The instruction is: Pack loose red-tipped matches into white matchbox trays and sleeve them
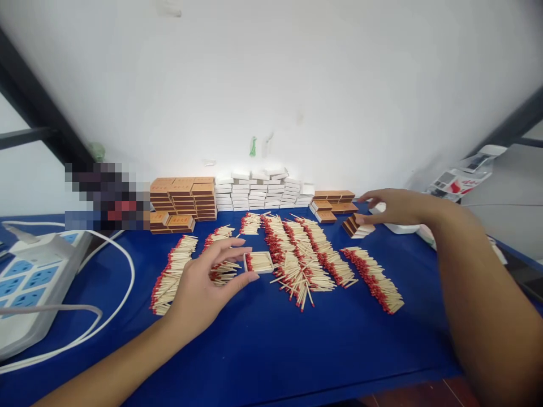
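My left hand [207, 271] has its thumb and fingers curved around the left end of a small white matchbox tray [259, 261] with red-headed matches in it. On the right, my right hand [394, 206] reaches over a few tilted orange-brown matchbox sleeves [351, 226] with white pieces beside them. Its fingers are spread, and the thumb is at the top of these sleeves; whether it presses on them I cannot tell. Between the hands lie rows of loose matches [311, 265]. One more row of matches [375, 280] lies below my right hand.
Along the wall stand stacked orange matchboxes [182, 198], stacked white trays [257, 192] and a smaller pile of orange matchboxes [335, 200]. A power strip [34, 288] with looping white cables [131, 265] takes up the left of the blue table [271, 350]. A white packet [458, 181] is at right.
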A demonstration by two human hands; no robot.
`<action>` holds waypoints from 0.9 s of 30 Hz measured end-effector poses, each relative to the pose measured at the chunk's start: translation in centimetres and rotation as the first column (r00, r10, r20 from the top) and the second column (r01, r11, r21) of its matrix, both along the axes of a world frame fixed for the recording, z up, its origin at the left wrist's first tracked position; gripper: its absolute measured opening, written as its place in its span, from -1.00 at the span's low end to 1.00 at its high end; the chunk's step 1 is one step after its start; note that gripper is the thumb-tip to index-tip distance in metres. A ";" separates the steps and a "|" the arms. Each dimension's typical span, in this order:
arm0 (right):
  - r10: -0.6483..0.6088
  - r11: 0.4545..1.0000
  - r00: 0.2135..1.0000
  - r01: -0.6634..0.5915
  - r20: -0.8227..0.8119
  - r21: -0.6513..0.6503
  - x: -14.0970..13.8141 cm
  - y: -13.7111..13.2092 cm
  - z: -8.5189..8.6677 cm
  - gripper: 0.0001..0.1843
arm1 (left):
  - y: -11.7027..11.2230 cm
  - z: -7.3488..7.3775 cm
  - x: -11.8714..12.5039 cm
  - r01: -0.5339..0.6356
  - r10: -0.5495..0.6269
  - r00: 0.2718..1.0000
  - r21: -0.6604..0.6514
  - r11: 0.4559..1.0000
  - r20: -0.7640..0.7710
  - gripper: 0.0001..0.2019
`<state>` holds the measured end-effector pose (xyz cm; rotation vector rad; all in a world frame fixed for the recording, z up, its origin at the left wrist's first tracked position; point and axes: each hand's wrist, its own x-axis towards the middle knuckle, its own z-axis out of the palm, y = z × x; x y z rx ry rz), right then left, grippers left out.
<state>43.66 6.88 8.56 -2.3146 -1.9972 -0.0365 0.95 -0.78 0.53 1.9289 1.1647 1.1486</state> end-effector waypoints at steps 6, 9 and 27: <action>-0.113 0.923 0.984 0.053 -0.137 -0.382 -0.9 -0.7 -1.2 -0.32 | 0.1 0.1 -0.2 -0.028 0.028 1.000 0.005 1.000 -0.002 -0.51; -0.099 0.914 0.993 0.063 -0.070 -0.402 -1.9 -0.1 -2.3 -0.42 | 0.0 0.2 -0.3 -0.041 0.042 0.999 0.024 0.999 -0.009 -0.50; -0.234 0.928 0.950 0.154 -0.206 -0.341 4.4 -1.0 -2.9 -0.79 | 0.0 0.2 -0.2 -0.058 0.059 0.998 0.033 0.998 -0.033 -0.51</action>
